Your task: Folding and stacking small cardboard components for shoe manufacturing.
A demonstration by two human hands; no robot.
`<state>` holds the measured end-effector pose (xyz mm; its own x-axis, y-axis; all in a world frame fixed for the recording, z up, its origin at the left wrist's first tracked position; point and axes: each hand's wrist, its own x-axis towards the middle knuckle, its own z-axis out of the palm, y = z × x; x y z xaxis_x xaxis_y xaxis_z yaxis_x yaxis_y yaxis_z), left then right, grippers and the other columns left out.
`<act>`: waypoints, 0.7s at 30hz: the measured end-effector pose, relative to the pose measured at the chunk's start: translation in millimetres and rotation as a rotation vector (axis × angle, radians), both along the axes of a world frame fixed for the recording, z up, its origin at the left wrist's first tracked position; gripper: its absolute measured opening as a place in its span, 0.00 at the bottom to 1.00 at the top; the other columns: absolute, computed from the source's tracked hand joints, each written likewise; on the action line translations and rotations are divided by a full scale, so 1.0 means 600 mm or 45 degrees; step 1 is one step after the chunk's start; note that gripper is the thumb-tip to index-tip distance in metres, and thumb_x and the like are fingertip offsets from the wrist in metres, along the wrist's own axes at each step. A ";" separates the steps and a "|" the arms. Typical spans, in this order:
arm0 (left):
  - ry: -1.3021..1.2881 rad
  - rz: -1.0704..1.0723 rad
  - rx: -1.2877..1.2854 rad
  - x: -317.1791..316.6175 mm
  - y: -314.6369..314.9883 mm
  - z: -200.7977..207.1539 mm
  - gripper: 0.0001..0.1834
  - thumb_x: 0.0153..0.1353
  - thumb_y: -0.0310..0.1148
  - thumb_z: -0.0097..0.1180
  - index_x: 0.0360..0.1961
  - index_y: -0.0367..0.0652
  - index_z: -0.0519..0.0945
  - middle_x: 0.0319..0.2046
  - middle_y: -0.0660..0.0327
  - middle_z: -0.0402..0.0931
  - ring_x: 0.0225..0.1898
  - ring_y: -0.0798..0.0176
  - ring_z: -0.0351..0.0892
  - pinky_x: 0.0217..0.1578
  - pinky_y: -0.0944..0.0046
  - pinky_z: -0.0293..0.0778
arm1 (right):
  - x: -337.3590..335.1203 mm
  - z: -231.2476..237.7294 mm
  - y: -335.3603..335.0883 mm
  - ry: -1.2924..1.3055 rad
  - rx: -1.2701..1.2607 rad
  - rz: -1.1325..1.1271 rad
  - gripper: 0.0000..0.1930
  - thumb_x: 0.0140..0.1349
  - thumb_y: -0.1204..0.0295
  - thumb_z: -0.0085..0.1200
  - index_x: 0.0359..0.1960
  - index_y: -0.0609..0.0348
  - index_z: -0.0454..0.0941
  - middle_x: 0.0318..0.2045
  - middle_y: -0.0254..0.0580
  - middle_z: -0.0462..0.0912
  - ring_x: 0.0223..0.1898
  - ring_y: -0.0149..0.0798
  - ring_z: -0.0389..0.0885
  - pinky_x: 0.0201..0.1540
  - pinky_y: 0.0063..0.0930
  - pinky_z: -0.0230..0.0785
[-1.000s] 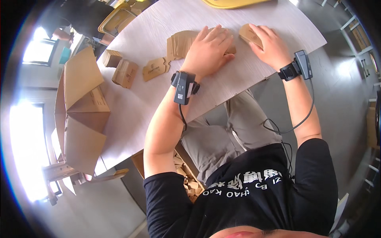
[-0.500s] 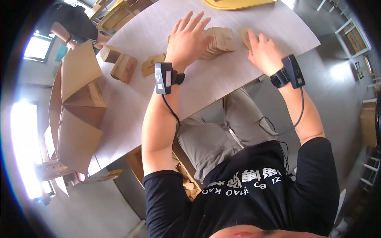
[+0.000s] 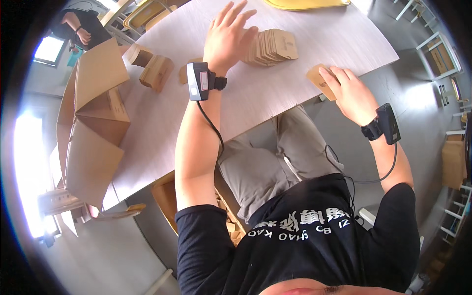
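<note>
A fanned row of flat brown cardboard pieces [image 3: 280,46], some with dark print, lies on the table. At its left end is my left hand [image 3: 227,42], fingers spread; whether its thumb touches the row I cannot tell. At the table's near right edge my right hand [image 3: 350,96] holds a single flat brown cardboard piece [image 3: 319,81], fingers on top and thumb hidden. Another brown piece [image 3: 184,73] lies partly hidden behind my left wrist. Further left are two small bundles, one a brown stack [image 3: 157,73], the other a block [image 3: 140,56].
An open cardboard box [image 3: 96,157] stands at the table's left end. A yellow tray [image 3: 307,4] sits at the far edge. Below the table, by my left arm, a container holds several brown pieces [image 3: 231,227]. A person [image 3: 81,29] stands at the far left. Cables hang from both wrist devices.
My right hand has moved nearer and to the right, drawing the cardboard piece to the table's edge. My left hand has risen slightly away, still spread. The other person's arm has shifted.
</note>
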<state>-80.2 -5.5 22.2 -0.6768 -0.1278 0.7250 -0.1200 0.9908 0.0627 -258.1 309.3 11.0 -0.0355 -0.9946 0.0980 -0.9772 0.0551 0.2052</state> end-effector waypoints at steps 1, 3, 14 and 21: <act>0.061 -0.009 0.058 0.002 -0.008 -0.004 0.22 0.73 0.48 0.53 0.62 0.51 0.80 0.71 0.58 0.69 0.73 0.46 0.62 0.70 0.47 0.63 | 0.001 0.004 0.000 -0.002 -0.001 0.004 0.40 0.55 0.71 0.66 0.71 0.61 0.65 0.61 0.57 0.73 0.58 0.55 0.76 0.61 0.43 0.75; 0.110 0.000 0.029 0.012 -0.029 -0.010 0.21 0.74 0.48 0.52 0.60 0.50 0.81 0.69 0.56 0.70 0.72 0.46 0.63 0.69 0.48 0.64 | 0.002 0.017 0.001 -0.162 -0.024 0.007 0.37 0.55 0.75 0.63 0.69 0.62 0.67 0.60 0.53 0.77 0.57 0.52 0.79 0.60 0.39 0.76; 0.437 0.138 0.507 0.055 -0.087 -0.016 0.15 0.74 0.38 0.52 0.55 0.46 0.83 0.61 0.57 0.79 0.55 0.58 0.80 0.53 0.61 0.74 | -0.024 0.024 -0.129 -0.728 -0.677 -0.160 0.22 0.62 0.72 0.53 0.59 0.61 0.77 0.38 0.59 0.86 0.41 0.61 0.85 0.44 0.48 0.80; 0.441 0.145 0.327 0.059 -0.089 -0.015 0.14 0.73 0.37 0.54 0.53 0.46 0.84 0.60 0.55 0.79 0.58 0.53 0.79 0.54 0.57 0.75 | 0.034 -0.056 -0.260 -0.354 -0.604 -0.259 0.29 0.66 0.61 0.53 0.65 0.66 0.69 0.58 0.61 0.78 0.51 0.61 0.83 0.51 0.51 0.79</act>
<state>-44.9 -59.0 12.9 -0.3709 -0.3932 0.8413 -0.1564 0.9194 0.3608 -237.6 153.5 -22.8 -0.3093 -0.8149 0.4902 -0.9509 0.2704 -0.1505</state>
